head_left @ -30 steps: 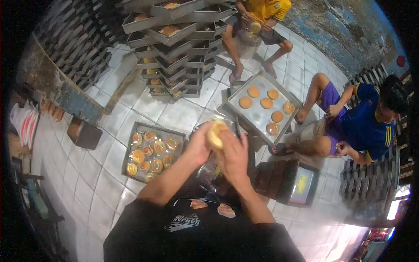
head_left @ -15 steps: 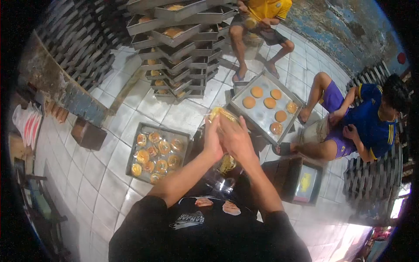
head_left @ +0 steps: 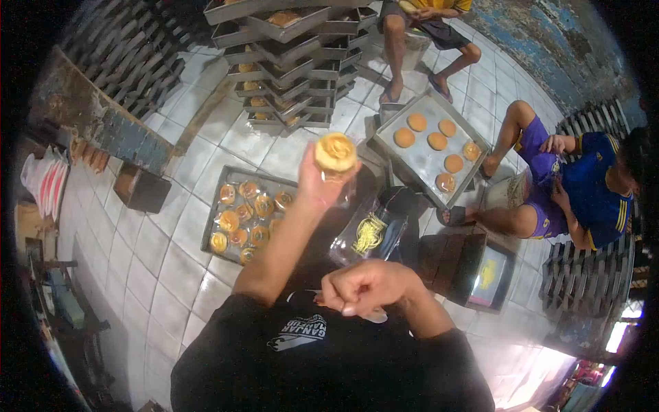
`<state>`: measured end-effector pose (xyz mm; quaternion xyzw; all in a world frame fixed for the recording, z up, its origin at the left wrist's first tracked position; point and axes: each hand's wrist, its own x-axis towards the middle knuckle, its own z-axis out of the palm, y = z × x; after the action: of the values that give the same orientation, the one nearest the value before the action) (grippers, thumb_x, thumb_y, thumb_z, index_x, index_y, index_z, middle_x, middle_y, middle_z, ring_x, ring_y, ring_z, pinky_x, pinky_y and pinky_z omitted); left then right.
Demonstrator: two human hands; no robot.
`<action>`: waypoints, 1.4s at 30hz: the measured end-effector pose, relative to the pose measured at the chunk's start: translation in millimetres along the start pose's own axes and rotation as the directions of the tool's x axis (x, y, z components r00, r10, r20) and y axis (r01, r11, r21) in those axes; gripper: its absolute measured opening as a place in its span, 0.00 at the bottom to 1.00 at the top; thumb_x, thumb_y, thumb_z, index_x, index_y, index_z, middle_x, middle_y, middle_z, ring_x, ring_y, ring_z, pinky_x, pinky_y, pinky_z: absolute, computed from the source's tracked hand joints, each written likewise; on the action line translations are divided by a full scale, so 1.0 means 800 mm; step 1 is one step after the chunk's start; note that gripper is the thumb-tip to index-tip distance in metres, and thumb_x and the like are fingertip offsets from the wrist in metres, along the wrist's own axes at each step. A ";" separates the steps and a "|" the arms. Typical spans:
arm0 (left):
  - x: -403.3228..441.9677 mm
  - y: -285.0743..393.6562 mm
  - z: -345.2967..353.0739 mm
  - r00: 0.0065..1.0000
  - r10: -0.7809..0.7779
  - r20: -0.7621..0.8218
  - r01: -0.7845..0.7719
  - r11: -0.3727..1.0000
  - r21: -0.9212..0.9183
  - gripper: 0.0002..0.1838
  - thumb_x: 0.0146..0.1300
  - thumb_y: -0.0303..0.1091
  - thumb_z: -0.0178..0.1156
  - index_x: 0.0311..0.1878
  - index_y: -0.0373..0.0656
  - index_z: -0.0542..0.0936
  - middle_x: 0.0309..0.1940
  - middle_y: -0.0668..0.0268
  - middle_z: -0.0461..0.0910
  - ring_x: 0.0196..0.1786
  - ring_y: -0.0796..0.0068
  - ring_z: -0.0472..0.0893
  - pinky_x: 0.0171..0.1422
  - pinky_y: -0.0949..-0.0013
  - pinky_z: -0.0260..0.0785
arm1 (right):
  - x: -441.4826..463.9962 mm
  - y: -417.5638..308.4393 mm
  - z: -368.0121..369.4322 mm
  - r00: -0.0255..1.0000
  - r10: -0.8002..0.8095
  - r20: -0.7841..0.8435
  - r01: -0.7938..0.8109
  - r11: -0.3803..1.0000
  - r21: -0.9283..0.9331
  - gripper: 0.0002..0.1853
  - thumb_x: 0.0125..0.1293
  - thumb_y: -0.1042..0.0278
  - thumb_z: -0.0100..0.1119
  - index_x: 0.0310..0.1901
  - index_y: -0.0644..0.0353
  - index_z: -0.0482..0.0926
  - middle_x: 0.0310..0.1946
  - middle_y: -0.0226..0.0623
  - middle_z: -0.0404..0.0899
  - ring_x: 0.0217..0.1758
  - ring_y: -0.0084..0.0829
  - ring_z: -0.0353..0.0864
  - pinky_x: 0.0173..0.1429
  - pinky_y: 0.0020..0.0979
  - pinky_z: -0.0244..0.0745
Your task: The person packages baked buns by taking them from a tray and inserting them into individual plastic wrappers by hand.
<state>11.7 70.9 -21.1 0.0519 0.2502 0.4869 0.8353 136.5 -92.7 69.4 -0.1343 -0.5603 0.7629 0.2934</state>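
Observation:
My left hand [head_left: 321, 180] is held out in front, its fingers wrapped round a round golden bun [head_left: 336, 152] with a swirled top. A bit of clear plastic shows below the bun. My right hand [head_left: 367, 287] is curled closed close to my chest; whether anything is pinched in it is hidden. Just beyond it lie clear plastic bags [head_left: 371, 235] with yellow print. To the left, a metal tray [head_left: 206, 237] holds several buns in clear wrap. On the right, another tray [head_left: 405, 161] carries several plain round buns and a few wrapped-looking ones.
A tall stack of crisscrossed metal trays [head_left: 292, 72] stands ahead. A seated person in a blue shirt [head_left: 594, 185] is on the right, another in a yellow shirt [head_left: 446, 5] at the back. A box with a yellow-printed packet [head_left: 489, 272] sits at right, a brown tin [head_left: 142, 189] at left.
My hands were together around the bun; now they are apart. My left hand has lifted the bun forward, and my right hand has drawn back to my chest and closed. The view has shifted slightly.

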 end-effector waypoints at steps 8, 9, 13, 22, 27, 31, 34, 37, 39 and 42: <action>-0.003 -0.031 -0.010 0.988 -0.060 -0.140 0.058 0.998 -0.019 0.37 0.80 0.65 0.37 0.68 0.42 0.74 0.61 0.51 0.80 0.63 0.51 0.81 0.65 0.37 0.76 | 0.025 0.024 -0.041 0.689 -0.254 -0.679 -0.188 0.842 -0.506 0.09 0.70 0.72 0.68 0.39 0.61 0.74 0.38 0.33 0.80 0.36 0.18 0.76 0.37 0.23 0.73; 0.000 -0.035 -0.016 0.988 -0.064 -0.138 0.062 0.998 -0.024 0.37 0.80 0.65 0.37 0.68 0.42 0.74 0.61 0.51 0.80 0.63 0.51 0.81 0.65 0.37 0.76 | 0.017 0.017 -0.038 0.756 -0.065 -0.651 -0.206 0.921 -0.331 0.11 0.70 0.72 0.69 0.36 0.60 0.73 0.38 0.33 0.80 0.34 0.17 0.75 0.36 0.23 0.71; -0.001 0.004 -0.022 0.993 0.020 -0.120 -0.023 0.999 -0.025 0.37 0.81 0.64 0.36 0.66 0.40 0.75 0.61 0.52 0.80 0.63 0.51 0.81 0.65 0.38 0.75 | -0.011 0.000 -0.004 0.969 -0.181 -0.170 0.192 0.980 0.051 0.11 0.71 0.68 0.69 0.34 0.58 0.75 0.37 0.31 0.81 0.34 0.19 0.76 0.38 0.25 0.72; -0.003 -0.036 -0.005 0.987 -0.004 -0.162 0.013 0.999 0.053 0.36 0.81 0.64 0.38 0.66 0.41 0.76 0.58 0.55 0.82 0.60 0.55 0.83 0.63 0.44 0.79 | 0.028 0.017 -0.053 0.690 -0.422 -0.588 -0.228 0.644 -0.730 0.07 0.70 0.75 0.65 0.44 0.64 0.76 0.39 0.40 0.83 0.36 0.27 0.83 0.41 0.30 0.79; -0.002 -0.020 -0.003 0.973 0.119 -0.196 -0.090 0.985 0.149 0.33 0.82 0.62 0.39 0.65 0.42 0.77 0.58 0.57 0.83 0.58 0.58 0.84 0.62 0.46 0.80 | -0.013 -0.017 -0.011 0.959 0.113 -0.260 -0.076 0.986 0.147 0.02 0.71 0.78 0.59 0.39 0.63 0.77 0.36 0.32 0.84 0.34 0.21 0.81 0.39 0.26 0.77; -0.008 -0.016 0.007 0.984 0.130 -0.119 -0.118 0.987 0.105 0.34 0.82 0.63 0.38 0.63 0.42 0.77 0.57 0.57 0.84 0.59 0.59 0.84 0.61 0.49 0.81 | 0.002 -0.003 -0.039 0.594 -0.182 -0.783 -0.312 0.845 -0.434 0.10 0.70 0.74 0.66 0.48 0.62 0.76 0.39 0.33 0.88 0.36 0.19 0.83 0.41 0.27 0.79; -0.014 -0.026 0.005 0.999 -0.011 -0.044 0.013 0.998 0.058 0.35 0.81 0.64 0.37 0.64 0.41 0.77 0.56 0.55 0.83 0.59 0.60 0.84 0.59 0.57 0.82 | 0.017 0.008 -0.041 0.613 -0.304 -0.729 -0.371 0.703 -0.606 0.11 0.69 0.73 0.67 0.48 0.62 0.75 0.39 0.35 0.87 0.36 0.22 0.83 0.41 0.33 0.79; -0.009 -0.042 0.007 0.986 0.100 -0.133 -0.070 0.975 0.212 0.36 0.81 0.65 0.37 0.65 0.41 0.77 0.58 0.56 0.82 0.59 0.60 0.83 0.59 0.57 0.82 | 0.015 0.022 -0.054 0.719 -0.406 -0.564 -0.259 0.597 -0.760 0.10 0.69 0.76 0.67 0.44 0.61 0.73 0.39 0.34 0.86 0.29 0.19 0.79 0.34 0.23 0.73; -0.011 -0.039 0.012 0.979 0.117 -0.165 -0.084 0.977 0.197 0.36 0.81 0.65 0.36 0.65 0.41 0.77 0.58 0.56 0.82 0.59 0.60 0.83 0.60 0.55 0.81 | -0.005 0.007 -0.042 0.823 -0.208 -0.528 -0.111 0.853 -0.509 0.10 0.70 0.77 0.66 0.44 0.61 0.72 0.38 0.34 0.86 0.29 0.20 0.78 0.34 0.23 0.73; -0.007 -0.012 0.012 0.972 0.130 -0.196 -0.093 0.978 0.188 0.36 0.82 0.64 0.35 0.66 0.42 0.76 0.59 0.57 0.82 0.60 0.60 0.83 0.62 0.52 0.79 | -0.031 -0.001 -0.036 0.905 -0.036 -0.424 0.017 0.999 -0.050 0.09 0.71 0.75 0.66 0.44 0.60 0.73 0.38 0.33 0.84 0.32 0.20 0.79 0.38 0.26 0.75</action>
<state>21.4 62.8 -14.3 0.0895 0.3748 0.5115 0.7680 172.1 -84.9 57.0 -0.2962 -0.5018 0.6984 0.4156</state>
